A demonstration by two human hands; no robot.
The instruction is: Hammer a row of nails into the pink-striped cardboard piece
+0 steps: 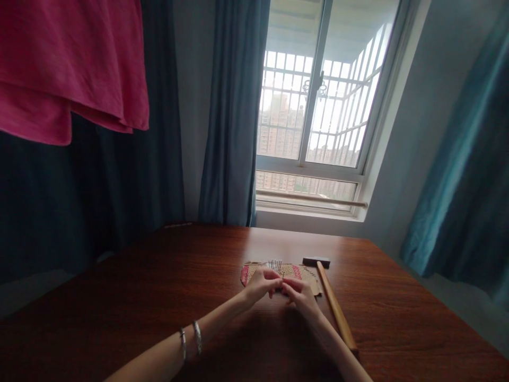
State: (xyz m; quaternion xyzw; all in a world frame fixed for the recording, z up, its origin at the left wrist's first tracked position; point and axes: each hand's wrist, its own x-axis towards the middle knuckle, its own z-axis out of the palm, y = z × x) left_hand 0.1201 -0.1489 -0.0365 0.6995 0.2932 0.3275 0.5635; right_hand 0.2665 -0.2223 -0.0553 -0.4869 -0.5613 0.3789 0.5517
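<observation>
My left hand (262,284) and my right hand (300,297) meet at the fingertips over a flat, patterned piece (245,273) with pink bands and a tan, speckled middle, like cardboard or an insole. Between the pinched fingers of both hands stands a thin nail (282,276), small and partly hidden. Just behind my left hand, several dark nails (274,264) stick up in a row from the piece. To the right of the piece lies a hammer (336,307) with a dark head and a long wooden handle, touched by neither hand.
The brown wooden table (178,281) reaches back to the wall under a barred window (310,132). Blue curtains (234,116) hang behind it and at the right. A pink cloth (75,69) hangs at the upper left.
</observation>
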